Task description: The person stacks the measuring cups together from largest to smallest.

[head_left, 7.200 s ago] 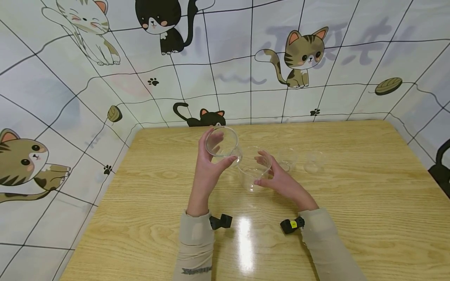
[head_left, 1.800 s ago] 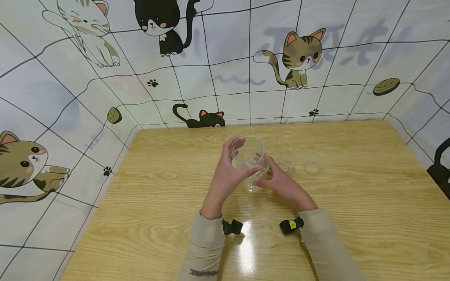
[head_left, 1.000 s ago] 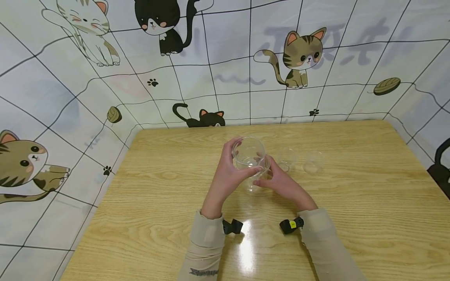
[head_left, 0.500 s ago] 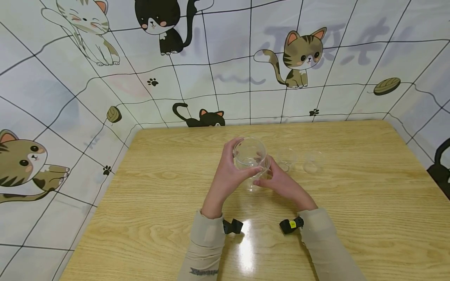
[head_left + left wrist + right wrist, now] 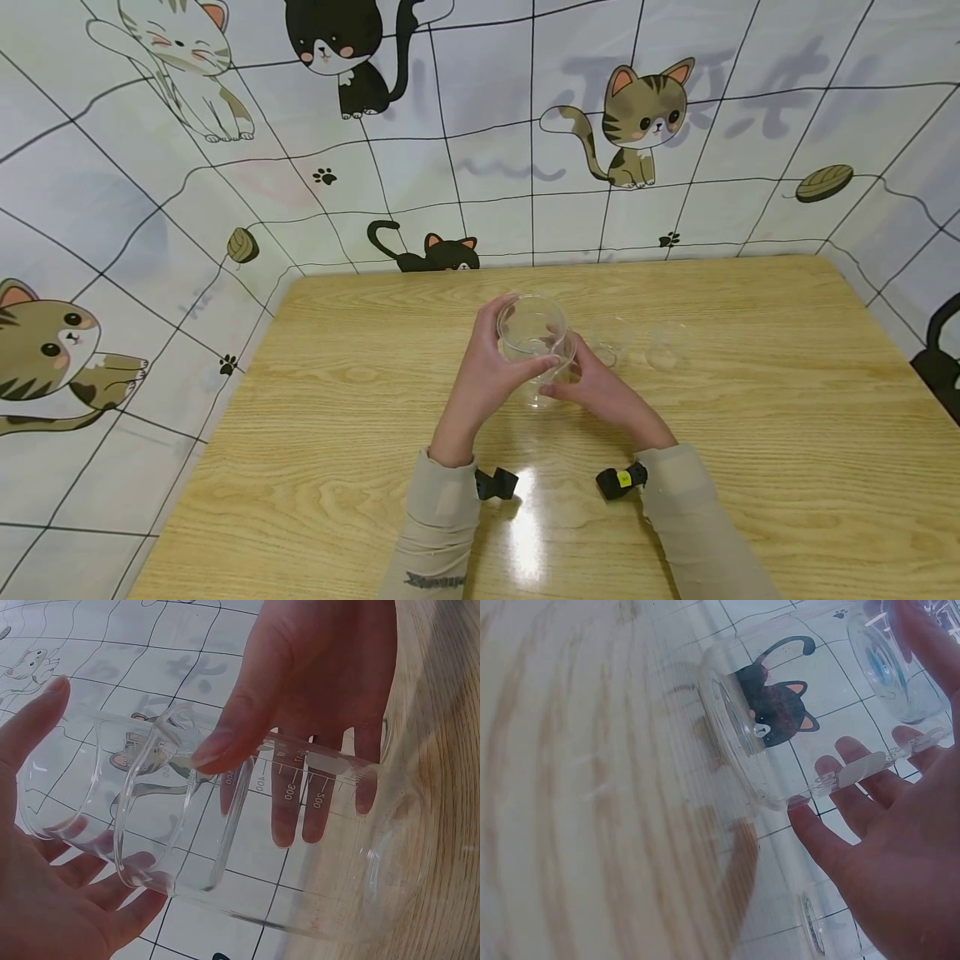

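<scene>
My left hand (image 5: 486, 371) grips a clear glass beaker (image 5: 532, 323) by its sides, thumb in front and fingers behind. Below it, my right hand (image 5: 606, 393) holds a larger clear beaker (image 5: 537, 393) upright at the table surface. Seen from the left wrist, the smaller beaker (image 5: 139, 806) has its lower end inside the mouth of the larger beaker (image 5: 322, 877), which bears printed volume marks. The larger beaker's base (image 5: 739, 724) faces the tabletop in the right wrist view. Both beakers look empty.
Two smaller clear glass vessels (image 5: 611, 343) (image 5: 667, 347) stand to the right, just beyond my right hand. The wooden table (image 5: 315, 433) meets a cat-printed backdrop (image 5: 495, 167) at the back and sides. Glare lies near the front.
Since the earliest frame, my left hand has carried the smaller beaker rightward into the larger one's mouth. Over the last second it has barely shifted. My right hand has stayed in place.
</scene>
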Motion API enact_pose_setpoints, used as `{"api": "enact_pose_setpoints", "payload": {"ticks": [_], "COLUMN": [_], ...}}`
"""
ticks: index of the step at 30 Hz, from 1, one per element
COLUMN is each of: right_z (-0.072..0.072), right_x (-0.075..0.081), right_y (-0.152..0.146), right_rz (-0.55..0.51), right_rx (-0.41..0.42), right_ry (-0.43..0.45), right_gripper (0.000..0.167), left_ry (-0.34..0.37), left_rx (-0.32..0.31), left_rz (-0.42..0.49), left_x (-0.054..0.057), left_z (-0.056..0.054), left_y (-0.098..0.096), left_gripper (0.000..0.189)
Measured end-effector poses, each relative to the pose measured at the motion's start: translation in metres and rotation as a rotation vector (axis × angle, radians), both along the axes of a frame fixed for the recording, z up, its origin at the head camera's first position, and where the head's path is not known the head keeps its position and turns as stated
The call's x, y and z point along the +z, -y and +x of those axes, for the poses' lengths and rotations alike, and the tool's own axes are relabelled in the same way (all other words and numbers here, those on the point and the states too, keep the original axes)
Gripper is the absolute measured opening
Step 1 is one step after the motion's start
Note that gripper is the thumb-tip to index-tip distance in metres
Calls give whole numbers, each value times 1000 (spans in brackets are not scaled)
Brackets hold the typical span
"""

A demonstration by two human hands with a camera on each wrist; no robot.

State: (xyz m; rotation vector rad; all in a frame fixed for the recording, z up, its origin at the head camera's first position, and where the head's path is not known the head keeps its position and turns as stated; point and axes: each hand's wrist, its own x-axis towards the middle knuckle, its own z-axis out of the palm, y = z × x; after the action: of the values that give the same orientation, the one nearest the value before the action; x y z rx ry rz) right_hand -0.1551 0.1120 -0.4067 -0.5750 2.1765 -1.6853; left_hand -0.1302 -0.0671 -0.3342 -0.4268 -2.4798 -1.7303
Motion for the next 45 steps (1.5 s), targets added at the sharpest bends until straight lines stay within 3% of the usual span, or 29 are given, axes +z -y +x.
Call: {"api": "enact_pose_setpoints", "payload": {"ticks": [10,17,20,25,34,45], "right_z": [0,1,1,1,0,-1], "right_x": [1,1,0,0,0,-1], "right_y": [0,0,0,0,0,0], "right_rz": [5,4,1,5,-10,1], "right_rx": [-3,-4,-5,-8,-1,0], "right_ry": [8,10,11,11,9,2], "right_gripper": [83,82,81,81,81,83], "left_ry": [8,13,-2,-26,22,4], "left_rx": [-21,-8,-2,2,-8,2], "left_rz": [-8,-43,-51,-57,-69,-79], "left_x": [-3,-28,-33,-34,-36,-37], "left_z": [-2,-16,-18,-18,-19,-19], "left_y": [1,3,3,3,3,3], "left_gripper": [82,88,89,90,90,89]}}
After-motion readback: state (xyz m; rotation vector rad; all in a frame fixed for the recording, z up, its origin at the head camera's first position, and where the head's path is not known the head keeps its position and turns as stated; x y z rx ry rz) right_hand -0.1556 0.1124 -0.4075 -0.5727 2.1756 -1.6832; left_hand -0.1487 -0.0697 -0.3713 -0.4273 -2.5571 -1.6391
